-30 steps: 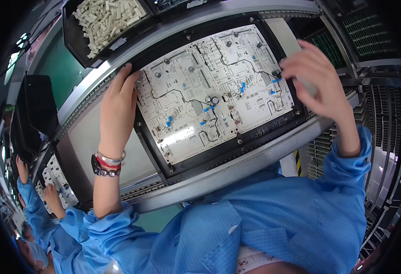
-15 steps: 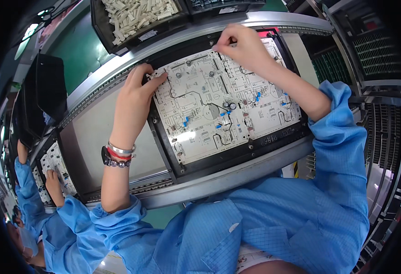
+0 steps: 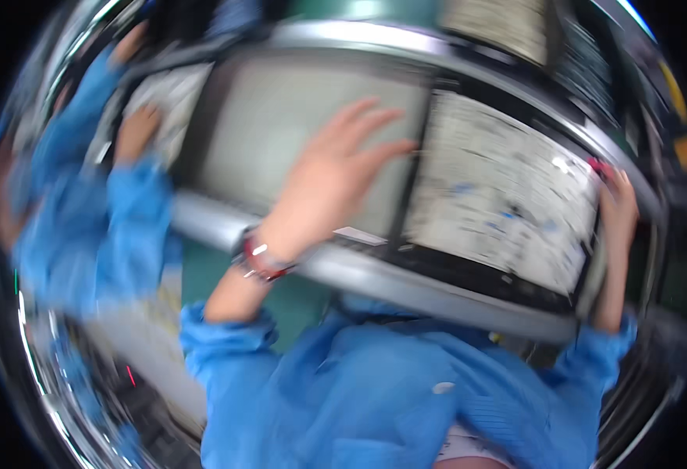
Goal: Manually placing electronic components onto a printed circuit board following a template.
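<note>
The view is blurred by motion. A white printed circuit board (image 3: 500,168) with small blue parts lies in a black carrier frame (image 3: 476,268) on the conveyor line. My left hand (image 3: 324,184) hovers over the pale grey panel (image 3: 261,129) to the left of the board, fingers stretched out and holding nothing. At the far right corner of the board is my right hand (image 3: 619,207), its fingertips close to a small red piece (image 3: 595,165). Whether those fingers grip the piece is too smeared to make out.
Metal rails (image 3: 406,273) run along the near and far sides of the line. Beyond the far rail stand a bin of pale parts (image 3: 504,27) and a dark bin (image 3: 586,70). A co-worker's hand (image 3: 138,129) is over another board (image 3: 175,98) at left.
The view has swung, so the board appears farther right. My left hand has left the board's corner and opened. My right hand has gone from the far edge to the far right corner.
</note>
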Demonstrator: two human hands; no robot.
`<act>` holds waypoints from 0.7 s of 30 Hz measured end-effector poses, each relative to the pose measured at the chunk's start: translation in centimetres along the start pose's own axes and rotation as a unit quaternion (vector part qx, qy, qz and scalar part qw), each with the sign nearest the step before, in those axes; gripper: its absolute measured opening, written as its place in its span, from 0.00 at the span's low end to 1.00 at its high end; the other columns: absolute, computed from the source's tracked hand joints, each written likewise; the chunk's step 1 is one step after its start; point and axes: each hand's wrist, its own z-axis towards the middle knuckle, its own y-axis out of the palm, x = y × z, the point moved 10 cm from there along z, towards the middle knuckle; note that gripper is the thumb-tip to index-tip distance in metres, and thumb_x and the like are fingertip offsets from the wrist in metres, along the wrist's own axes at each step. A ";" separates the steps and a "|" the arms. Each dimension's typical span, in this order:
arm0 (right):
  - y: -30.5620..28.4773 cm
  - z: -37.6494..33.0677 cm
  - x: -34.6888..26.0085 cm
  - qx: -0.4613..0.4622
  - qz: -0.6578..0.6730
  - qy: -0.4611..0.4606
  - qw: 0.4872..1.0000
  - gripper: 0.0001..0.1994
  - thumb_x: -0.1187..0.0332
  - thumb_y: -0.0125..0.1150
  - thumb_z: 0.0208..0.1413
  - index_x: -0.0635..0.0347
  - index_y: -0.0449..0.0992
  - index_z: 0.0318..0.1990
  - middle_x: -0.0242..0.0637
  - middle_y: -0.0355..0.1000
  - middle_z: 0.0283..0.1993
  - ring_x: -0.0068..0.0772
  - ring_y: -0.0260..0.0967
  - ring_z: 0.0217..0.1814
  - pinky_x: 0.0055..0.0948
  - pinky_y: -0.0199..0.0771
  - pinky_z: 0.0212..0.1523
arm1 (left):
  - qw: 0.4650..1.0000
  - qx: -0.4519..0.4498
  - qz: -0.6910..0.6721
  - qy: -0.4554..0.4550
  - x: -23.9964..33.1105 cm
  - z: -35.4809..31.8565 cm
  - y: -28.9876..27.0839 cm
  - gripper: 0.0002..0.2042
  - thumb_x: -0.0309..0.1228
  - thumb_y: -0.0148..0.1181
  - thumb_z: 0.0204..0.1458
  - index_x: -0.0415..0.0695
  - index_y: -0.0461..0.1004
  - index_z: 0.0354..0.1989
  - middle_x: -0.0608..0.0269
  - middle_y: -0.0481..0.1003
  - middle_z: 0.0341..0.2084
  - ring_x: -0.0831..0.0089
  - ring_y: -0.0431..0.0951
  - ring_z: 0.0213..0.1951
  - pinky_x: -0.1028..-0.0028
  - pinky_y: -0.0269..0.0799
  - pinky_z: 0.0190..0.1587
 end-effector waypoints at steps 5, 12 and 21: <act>-0.2 1.1 15.4 -0.047 -0.069 0.037 0.996 0.15 0.61 0.60 0.57 0.67 0.75 0.36 0.38 0.74 0.34 0.27 0.70 0.36 0.25 0.69 0.40 | 0.968 0.209 -0.022 -0.135 -2.1 -14.1 -6.7 0.15 0.18 0.54 0.41 0.44 0.75 0.39 0.56 0.69 0.48 0.56 0.68 0.51 0.61 0.68 0.50; 1.1 2.2 3.5 -0.070 -0.127 0.072 0.987 0.23 0.50 0.60 0.54 0.67 0.79 0.39 0.37 0.78 0.37 0.32 0.73 0.38 0.28 0.69 0.43 | 0.658 0.460 0.289 -0.521 -0.1 -51.5 -12.0 0.16 0.14 0.47 0.41 0.42 0.75 0.37 0.56 0.73 0.40 0.62 0.73 0.44 0.69 0.70 0.44; -0.3 0.7 10.1 0.005 0.097 0.031 0.995 0.18 0.55 0.55 0.58 0.60 0.79 0.46 0.35 0.77 0.45 0.32 0.74 0.45 0.27 0.70 0.49 | -0.044 0.156 0.382 -0.910 30.4 -93.3 -5.7 0.36 0.43 0.65 0.42 0.37 0.60 0.58 0.47 0.66 0.49 0.52 0.68 0.50 0.58 0.64 0.56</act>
